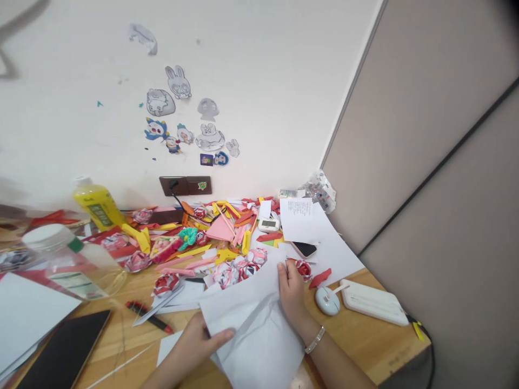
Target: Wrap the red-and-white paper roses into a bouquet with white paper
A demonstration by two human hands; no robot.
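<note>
A creased sheet of white paper (263,335) is held up above the front of the wooden desk. My left hand (203,337) grips its left edge, thumb on the near face and fingers behind. On the upper right edge, my right hand (291,289) is closed with its thumb over the paper; a bracelet circles that wrist. Just beyond the sheet lie folded paper roses in pink, white and red (243,267). A single red rose (303,269) sits right behind my right hand.
Coloured paper strips (231,221) cover the back of the desk (357,346). A clear plastic jar (77,262), a yellow bottle (97,202), a dark tablet (65,351) and a red-black pen (149,316) are at left. At right are a round white device (327,300) and a long white case (375,303).
</note>
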